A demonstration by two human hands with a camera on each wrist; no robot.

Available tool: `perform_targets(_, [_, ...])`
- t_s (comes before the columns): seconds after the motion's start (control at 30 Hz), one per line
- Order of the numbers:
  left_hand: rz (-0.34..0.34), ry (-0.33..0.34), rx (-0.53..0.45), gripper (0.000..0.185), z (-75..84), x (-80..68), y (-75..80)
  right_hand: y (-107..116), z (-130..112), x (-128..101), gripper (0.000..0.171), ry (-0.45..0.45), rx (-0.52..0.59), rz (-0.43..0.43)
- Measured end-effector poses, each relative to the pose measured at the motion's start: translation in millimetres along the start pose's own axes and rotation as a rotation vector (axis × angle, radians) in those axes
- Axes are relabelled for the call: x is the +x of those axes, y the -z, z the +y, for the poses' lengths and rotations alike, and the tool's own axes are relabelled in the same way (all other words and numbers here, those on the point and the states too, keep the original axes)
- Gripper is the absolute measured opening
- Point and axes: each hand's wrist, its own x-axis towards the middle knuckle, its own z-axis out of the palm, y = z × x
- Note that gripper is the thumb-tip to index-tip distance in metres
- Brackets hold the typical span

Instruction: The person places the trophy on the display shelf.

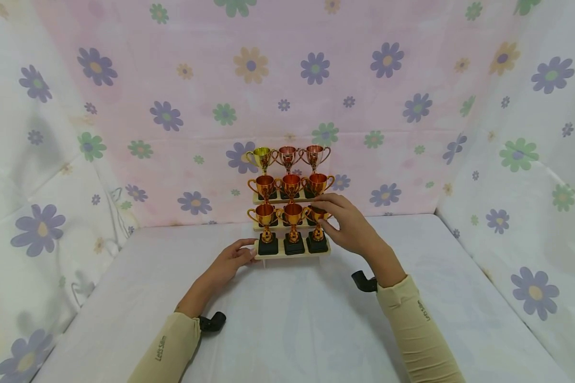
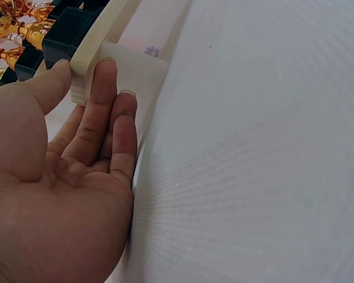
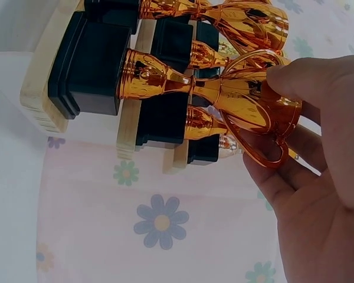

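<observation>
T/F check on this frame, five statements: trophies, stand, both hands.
1. The right hand grips the front-right trophy by its cup. True.
2. The left hand holds a trophy. False: its fingers rest against the left end of the stand.
3. The stand carries nine trophies in three rows. True.
4. Every trophy is orange. False: the top-left trophy is yellow-gold.
5. The trophy bases are white. False: the bases are black.

Small print reading "Lets Slim" runs along the left sleeve (image 1: pixel 160 348); the right sleeve's (image 1: pixel 424 310) print is unreadable.
</observation>
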Motion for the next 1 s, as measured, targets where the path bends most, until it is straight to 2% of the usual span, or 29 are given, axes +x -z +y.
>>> perform_targets(0.27, [-0.004, -0.01, 0.017, 0.057, 0.2, 0.7, 0.1, 2.2, -0.3, -1.6, 0.047, -0.01, 0.009, 0.016])
perform_targets(0.5, [-0.015, -0.022, 0.007, 0.057, 1.2, 0.9, -0.1, 9.4, 1.9, -7.5, 0.046, -0.019, 0.006, 0.091])
perform_targets(1.0, [0.002, -0.011, 0.021, 0.056, 3.5, -3.8, 1.7, 18.1, 25.5, -38.0, 0.047, -0.162, -0.069, 0.13])
